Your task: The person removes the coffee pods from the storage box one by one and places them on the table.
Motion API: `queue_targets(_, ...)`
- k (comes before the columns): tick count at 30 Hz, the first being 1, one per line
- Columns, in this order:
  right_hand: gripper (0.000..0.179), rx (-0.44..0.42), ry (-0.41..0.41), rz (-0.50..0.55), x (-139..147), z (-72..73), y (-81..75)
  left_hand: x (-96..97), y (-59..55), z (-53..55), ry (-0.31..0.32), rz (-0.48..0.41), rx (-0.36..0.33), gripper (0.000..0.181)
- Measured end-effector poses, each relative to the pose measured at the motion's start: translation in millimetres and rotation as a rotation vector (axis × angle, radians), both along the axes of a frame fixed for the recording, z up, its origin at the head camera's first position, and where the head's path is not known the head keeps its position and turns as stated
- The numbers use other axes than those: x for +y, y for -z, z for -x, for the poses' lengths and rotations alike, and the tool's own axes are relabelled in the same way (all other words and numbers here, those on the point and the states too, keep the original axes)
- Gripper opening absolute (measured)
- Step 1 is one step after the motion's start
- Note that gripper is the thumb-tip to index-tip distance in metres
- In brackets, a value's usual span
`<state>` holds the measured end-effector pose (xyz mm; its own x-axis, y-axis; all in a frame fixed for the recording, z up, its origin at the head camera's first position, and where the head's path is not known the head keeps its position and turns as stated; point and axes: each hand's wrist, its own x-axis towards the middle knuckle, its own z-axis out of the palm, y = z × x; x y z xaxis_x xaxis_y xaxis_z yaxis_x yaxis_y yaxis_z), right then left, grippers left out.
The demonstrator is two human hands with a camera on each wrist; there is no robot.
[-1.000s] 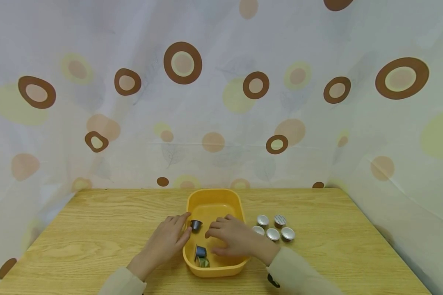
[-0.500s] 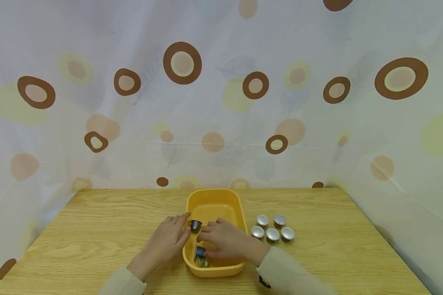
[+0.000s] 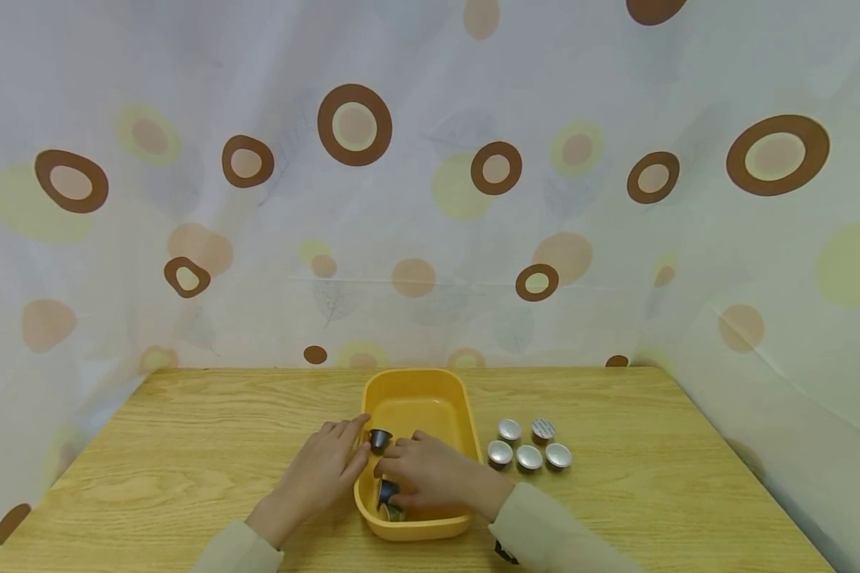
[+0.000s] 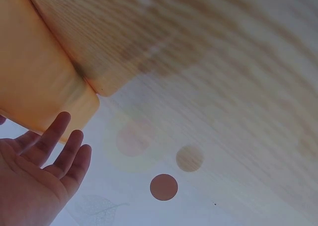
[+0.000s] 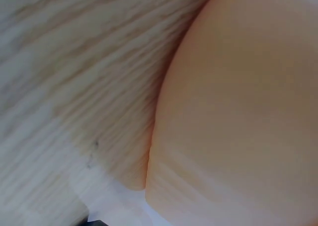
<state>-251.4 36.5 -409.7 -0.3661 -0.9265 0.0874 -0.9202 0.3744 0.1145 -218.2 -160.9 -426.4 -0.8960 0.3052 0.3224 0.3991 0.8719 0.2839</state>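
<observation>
In the head view a yellow tray (image 3: 419,532) stands on the table. My left hand (image 3: 320,464) lies at its left rim with loosely extended fingers; the left wrist view shows the same hand (image 4: 44,171) beside the tray's outer wall (image 4: 44,67). My right hand (image 3: 433,475) reaches down inside the tray. Its thumb and fingers are spread around a blue coffee capsule (image 3: 386,491), the thumb close to its right side. A green capsule (image 3: 394,513) lies just in front of it. Farther back, a dark capsule (image 3: 380,438) lies near the left wall. The right wrist view shows no hand, only the tray's outer side (image 5: 238,116).
Right of the tray, several capsules with silver lids (image 3: 529,458) stand lid up on the wooden table (image 3: 208,446). A patterned cloth (image 3: 416,199) hangs behind the table and along its sides.
My right hand has moved left and slightly toward me inside the tray, from beside the capsules to over the blue one. The left hand has stayed in place.
</observation>
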Motion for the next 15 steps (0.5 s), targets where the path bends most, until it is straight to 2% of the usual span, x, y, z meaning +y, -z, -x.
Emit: queue_targets(15, 0.039, -0.048, 0.028, -0.026, 0.3, -1.3, -3.0, -0.7, 1.6, 0.8, -0.014, 0.007, -0.012, 0.043)
